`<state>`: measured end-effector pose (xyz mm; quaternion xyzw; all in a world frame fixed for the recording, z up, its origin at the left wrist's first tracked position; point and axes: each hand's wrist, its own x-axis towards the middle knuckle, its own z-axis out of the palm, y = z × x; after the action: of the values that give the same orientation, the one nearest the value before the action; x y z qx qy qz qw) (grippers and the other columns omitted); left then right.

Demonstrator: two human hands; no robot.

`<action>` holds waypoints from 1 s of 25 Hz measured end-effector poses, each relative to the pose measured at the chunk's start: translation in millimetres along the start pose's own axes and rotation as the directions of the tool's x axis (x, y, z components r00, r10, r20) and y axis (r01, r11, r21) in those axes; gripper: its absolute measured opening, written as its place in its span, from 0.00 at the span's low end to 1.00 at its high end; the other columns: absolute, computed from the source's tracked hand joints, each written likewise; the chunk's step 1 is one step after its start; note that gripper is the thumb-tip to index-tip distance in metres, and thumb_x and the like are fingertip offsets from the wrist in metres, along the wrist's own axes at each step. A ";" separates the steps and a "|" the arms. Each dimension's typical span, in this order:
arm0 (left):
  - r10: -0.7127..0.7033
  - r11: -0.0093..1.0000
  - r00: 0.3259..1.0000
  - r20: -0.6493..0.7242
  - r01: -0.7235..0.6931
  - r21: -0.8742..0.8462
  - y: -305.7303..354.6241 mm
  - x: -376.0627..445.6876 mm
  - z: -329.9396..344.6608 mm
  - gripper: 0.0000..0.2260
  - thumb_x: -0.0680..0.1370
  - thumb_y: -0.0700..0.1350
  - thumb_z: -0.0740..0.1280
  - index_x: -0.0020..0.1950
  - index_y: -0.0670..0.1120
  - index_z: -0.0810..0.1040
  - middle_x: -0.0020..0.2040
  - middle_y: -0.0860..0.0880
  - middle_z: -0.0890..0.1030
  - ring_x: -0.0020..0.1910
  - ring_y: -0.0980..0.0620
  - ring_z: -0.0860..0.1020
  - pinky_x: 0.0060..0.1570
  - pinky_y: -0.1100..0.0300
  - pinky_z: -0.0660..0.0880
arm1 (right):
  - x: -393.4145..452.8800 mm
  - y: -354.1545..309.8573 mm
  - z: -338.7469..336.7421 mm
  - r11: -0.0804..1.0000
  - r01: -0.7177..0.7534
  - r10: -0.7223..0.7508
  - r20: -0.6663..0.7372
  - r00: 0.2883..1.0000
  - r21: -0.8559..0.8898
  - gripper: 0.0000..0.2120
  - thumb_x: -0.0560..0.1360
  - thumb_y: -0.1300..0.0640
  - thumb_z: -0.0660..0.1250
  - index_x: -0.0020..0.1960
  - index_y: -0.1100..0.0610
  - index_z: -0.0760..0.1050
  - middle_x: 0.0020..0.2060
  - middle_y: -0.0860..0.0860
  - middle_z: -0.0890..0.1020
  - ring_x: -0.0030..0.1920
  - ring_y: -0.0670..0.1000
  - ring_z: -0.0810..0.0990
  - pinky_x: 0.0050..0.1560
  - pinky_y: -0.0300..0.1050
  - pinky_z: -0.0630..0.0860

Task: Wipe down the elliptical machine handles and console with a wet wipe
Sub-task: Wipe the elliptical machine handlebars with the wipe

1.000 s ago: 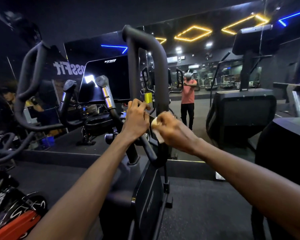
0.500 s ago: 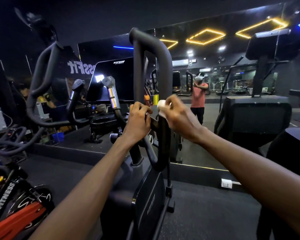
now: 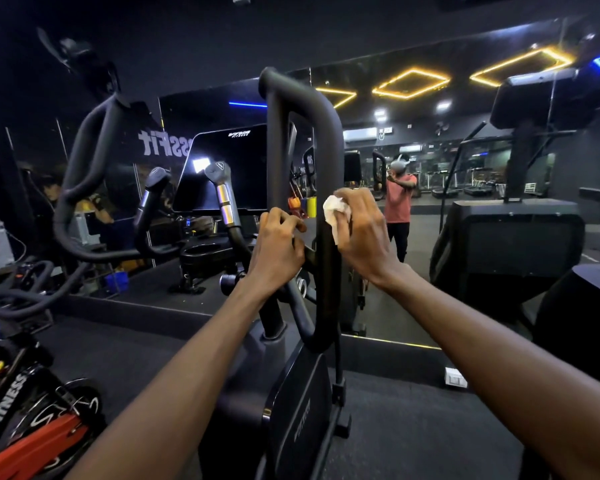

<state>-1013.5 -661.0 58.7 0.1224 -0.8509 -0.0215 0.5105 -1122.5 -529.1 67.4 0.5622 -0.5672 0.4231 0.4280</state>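
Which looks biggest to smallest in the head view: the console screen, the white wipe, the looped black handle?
1. Looped black handle, which spans much of the frame's height, though nearness to the camera inflates it.
2. Console screen, farther off and partly hidden behind the handle.
3. White wipe, mostly covered by the right hand.

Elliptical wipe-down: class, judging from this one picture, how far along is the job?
Done: cannot tell; no wiped surface shows as wet. In hand: the right hand presses the wipe against the looped handle, midway up its right bar, while the left hand grips the bar beside it. Left: apparently the curved handle, the two short grips and the console, none touched now.
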 end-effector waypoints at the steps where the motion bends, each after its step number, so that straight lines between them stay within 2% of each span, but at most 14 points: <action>1: 0.011 1.000 1.000 0.001 -0.011 0.015 0.8 1.9 -1.5 0.10 0.74 0.35 0.66 0.54 0.39 0.81 0.50 0.43 0.74 0.52 0.47 0.71 0.53 0.61 0.69 | 2.1 -3.5 1.0 0.995 0.083 -0.080 0.057 0.995 -0.048 0.10 0.76 0.70 0.64 0.57 0.67 0.76 0.50 0.62 0.76 0.46 0.56 0.77 0.43 0.46 0.79; 3: 0.027 0.999 1.000 -0.008 -0.026 0.037 1.0 6.2 -3.6 0.10 0.75 0.37 0.66 0.55 0.40 0.81 0.50 0.43 0.74 0.51 0.46 0.70 0.52 0.59 0.70 | 0.3 -1.2 1.3 0.917 0.369 -0.317 0.285 0.904 -0.150 0.07 0.76 0.68 0.65 0.54 0.66 0.78 0.50 0.62 0.76 0.46 0.58 0.77 0.37 0.48 0.80; 4: 0.029 0.999 1.000 -0.012 -0.028 0.046 -0.2 9.0 -3.9 0.10 0.75 0.38 0.66 0.55 0.40 0.81 0.51 0.43 0.74 0.51 0.46 0.70 0.52 0.57 0.71 | 4.8 0.4 -2.1 0.897 0.413 -0.346 0.331 0.878 -0.159 0.06 0.76 0.67 0.66 0.53 0.65 0.78 0.50 0.62 0.76 0.46 0.58 0.77 0.35 0.48 0.81; 7: 0.031 0.998 0.999 -0.013 -0.031 0.051 -2.4 15.9 -5.6 0.11 0.74 0.36 0.66 0.55 0.41 0.81 0.51 0.44 0.73 0.52 0.47 0.70 0.52 0.54 0.73 | 26.8 3.6 -8.4 0.967 0.211 -0.186 0.174 0.967 -0.140 0.05 0.77 0.65 0.68 0.51 0.65 0.79 0.48 0.61 0.75 0.43 0.55 0.76 0.39 0.48 0.80; 8: 0.038 0.998 0.999 -0.011 -0.037 0.050 -2.8 17.8 -6.7 0.10 0.74 0.36 0.66 0.54 0.41 0.81 0.51 0.44 0.73 0.52 0.47 0.70 0.51 0.54 0.74 | 29.4 2.2 -8.2 0.955 0.251 -0.220 0.190 0.957 -0.159 0.04 0.77 0.66 0.67 0.50 0.66 0.79 0.48 0.62 0.75 0.43 0.56 0.76 0.40 0.48 0.80; 10: 0.057 0.997 0.998 -0.011 -0.056 0.059 -4.2 22.1 -7.4 0.09 0.74 0.37 0.67 0.53 0.41 0.80 0.51 0.44 0.73 0.52 0.47 0.70 0.50 0.53 0.75 | 29.7 4.0 -7.3 0.865 0.458 -0.365 0.367 0.855 -0.205 0.05 0.77 0.67 0.64 0.50 0.65 0.78 0.49 0.62 0.75 0.45 0.57 0.76 0.39 0.49 0.80; 11: 0.059 0.996 0.998 -0.016 -0.058 0.063 -4.4 24.3 -7.3 0.09 0.74 0.38 0.67 0.53 0.41 0.80 0.50 0.44 0.73 0.51 0.47 0.70 0.50 0.53 0.75 | 32.9 4.1 -10.5 0.866 0.460 -0.366 0.380 0.850 -0.196 0.05 0.78 0.66 0.65 0.51 0.64 0.78 0.49 0.61 0.75 0.46 0.56 0.76 0.39 0.49 0.80; 14: 0.048 0.997 0.998 -0.035 -0.046 0.066 -3.8 29.5 -6.7 0.08 0.74 0.38 0.67 0.52 0.42 0.81 0.50 0.45 0.73 0.51 0.47 0.70 0.48 0.52 0.75 | 42.1 6.3 -14.9 0.972 0.179 -0.162 0.117 0.980 -0.153 0.05 0.76 0.64 0.68 0.51 0.65 0.80 0.46 0.61 0.74 0.41 0.53 0.73 0.43 0.38 0.77; 15: 0.045 0.997 0.999 -0.029 -0.043 0.066 -2.4 30.3 -7.4 0.08 0.75 0.38 0.66 0.52 0.42 0.81 0.50 0.45 0.73 0.51 0.47 0.69 0.48 0.52 0.75 | 38.7 5.3 -13.5 0.962 0.207 -0.187 0.123 0.975 -0.178 0.05 0.76 0.66 0.68 0.50 0.65 0.80 0.45 0.61 0.74 0.40 0.52 0.72 0.43 0.36 0.77; 17: 0.043 0.997 0.999 -0.006 -0.043 0.062 -1.0 31.5 -9.2 0.08 0.76 0.40 0.65 0.53 0.43 0.80 0.51 0.46 0.73 0.53 0.48 0.69 0.49 0.53 0.75 | 26.1 4.9 -7.8 0.906 0.355 -0.289 0.277 0.917 -0.230 0.08 0.78 0.65 0.62 0.51 0.65 0.80 0.45 0.60 0.73 0.41 0.53 0.73 0.40 0.41 0.77; 21: 0.048 0.996 0.999 0.006 -0.048 0.071 -0.7 34.4 -11.9 0.08 0.77 0.42 0.67 0.53 0.43 0.80 0.52 0.46 0.72 0.54 0.48 0.69 0.49 0.54 0.75 | 31.0 7.5 -9.2 0.963 0.196 -0.179 0.106 0.978 -0.183 0.09 0.77 0.65 0.63 0.53 0.64 0.81 0.45 0.60 0.72 0.41 0.51 0.70 0.37 0.43 0.74; 23: 0.050 0.997 0.999 0.020 -0.051 0.062 -1.4 33.9 -12.9 0.07 0.77 0.42 0.66 0.53 0.43 0.80 0.52 0.46 0.71 0.54 0.49 0.68 0.47 0.56 0.75 | 29.6 8.2 -8.9 0.885 0.408 -0.329 0.320 0.889 -0.223 0.11 0.77 0.67 0.61 0.55 0.62 0.79 0.47 0.60 0.72 0.43 0.54 0.72 0.34 0.48 0.78; 24: 0.053 0.997 0.998 0.018 -0.054 0.059 -2.3 34.1 -13.3 0.08 0.76 0.42 0.66 0.53 0.42 0.80 0.52 0.46 0.71 0.53 0.49 0.68 0.45 0.57 0.74 | 32.9 9.3 -11.2 0.867 0.442 -0.347 0.356 0.868 -0.232 0.12 0.77 0.67 0.60 0.56 0.62 0.79 0.47 0.60 0.72 0.44 0.55 0.72 0.33 0.49 0.78; 25: 0.057 0.997 0.998 0.008 -0.058 0.060 -2.8 34.6 -13.6 0.08 0.76 0.42 0.67 0.53 0.42 0.80 0.52 0.46 0.71 0.53 0.49 0.68 0.44 0.58 0.72 | 40.0 9.7 -13.4 0.890 0.386 -0.305 0.316 0.899 -0.241 0.12 0.77 0.68 0.62 0.57 0.62 0.79 0.47 0.61 0.72 0.43 0.54 0.72 0.33 0.49 0.79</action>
<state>-1016.6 -670.5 94.6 0.1132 -0.8559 0.0185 0.5043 -1132.2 -527.2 109.5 0.6361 -0.5670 0.1687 0.4955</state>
